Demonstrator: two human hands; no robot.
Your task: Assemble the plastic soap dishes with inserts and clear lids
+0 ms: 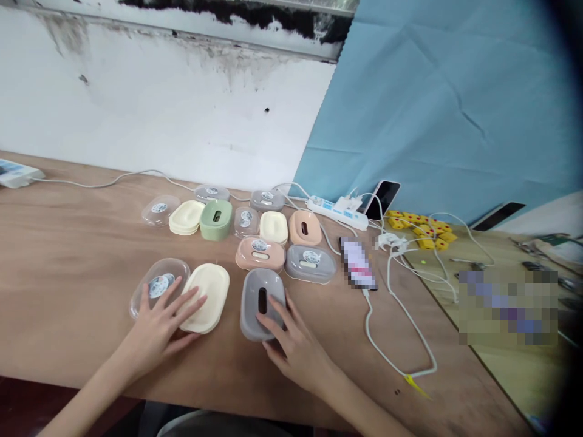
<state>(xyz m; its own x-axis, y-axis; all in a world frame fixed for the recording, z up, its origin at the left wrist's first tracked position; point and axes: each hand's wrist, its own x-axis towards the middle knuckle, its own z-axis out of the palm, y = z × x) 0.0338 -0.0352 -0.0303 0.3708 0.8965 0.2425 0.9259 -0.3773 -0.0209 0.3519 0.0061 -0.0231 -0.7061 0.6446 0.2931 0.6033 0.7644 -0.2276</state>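
Observation:
My left hand lies flat with fingers spread, resting across a clear plastic lid with a round sticker and a cream soap-dish tray beside it. My right hand rests with fingers apart on the near end of a grey soap-dish base that has a dark slot in its middle. Neither hand grips anything. All three pieces lie on the wooden table close to its front edge.
Further back lie several more soap-dish parts: a green base, cream trays, pink pieces, a grey covered dish, clear lids. To the right are a power strip, white cables, phones, yellow blocks.

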